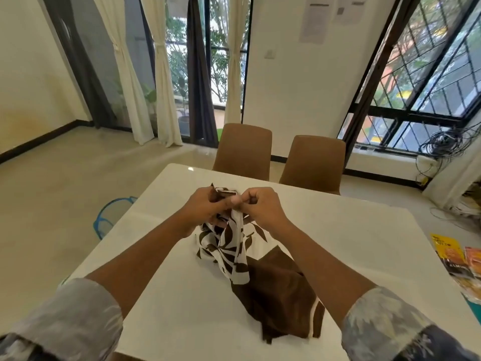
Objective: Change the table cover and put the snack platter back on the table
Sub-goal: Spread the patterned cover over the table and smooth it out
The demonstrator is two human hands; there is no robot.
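Observation:
A brown and white leaf-patterned table cover (263,277) lies bunched on the bare white table (351,243). Its upper part is lifted off the surface. My left hand (208,207) grips a corner of the cloth at the top. Close beside it, my right hand (263,204) pinches the same raised edge, thumbs nearly touching. The plain brown part of the cover rests folded near the front of the table. At the right edge, off the table, colourful snack packets (460,261) show; whether they sit on a platter is unclear.
Two brown chairs (244,152) (315,162) stand at the table's far side. A blue-rimmed basket (109,217) sits on the floor to the left. Tangled cables (447,144) hang by the right window. Curtained glass doors (197,69) are behind.

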